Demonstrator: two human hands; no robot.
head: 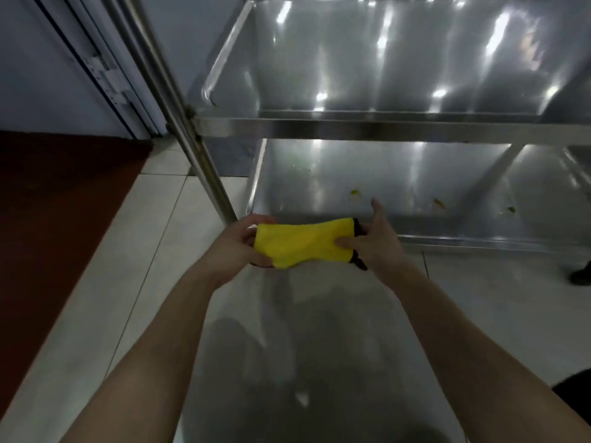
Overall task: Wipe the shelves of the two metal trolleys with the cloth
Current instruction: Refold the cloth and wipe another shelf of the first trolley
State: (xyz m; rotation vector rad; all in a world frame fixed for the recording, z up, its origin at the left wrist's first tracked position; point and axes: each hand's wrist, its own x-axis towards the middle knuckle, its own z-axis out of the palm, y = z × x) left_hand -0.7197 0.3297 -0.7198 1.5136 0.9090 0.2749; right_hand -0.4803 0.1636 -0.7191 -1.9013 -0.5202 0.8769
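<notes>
A folded yellow cloth point(300, 243) with a dark edge is stretched between my two hands just in front of a metal trolley. My left hand point(238, 243) pinches its left end and my right hand point(375, 239) grips its right end, index finger pointing up. The trolley's upper shelf point(383, 59) is shiny and bare. Its lower shelf point(399, 183) lies just beyond the cloth and carries a few small yellowish specks point(355, 194). A second steel surface point(303, 346) lies under my forearms, close to me.
The trolley's upright post point(192, 132) and curved handle point(220, 62) stand at left. Pale floor tiles point(137, 251) and a dark red mat point(57, 203) lie left of it, with a door frame point(105, 68) behind. A dark shoe point(580, 276) shows at right.
</notes>
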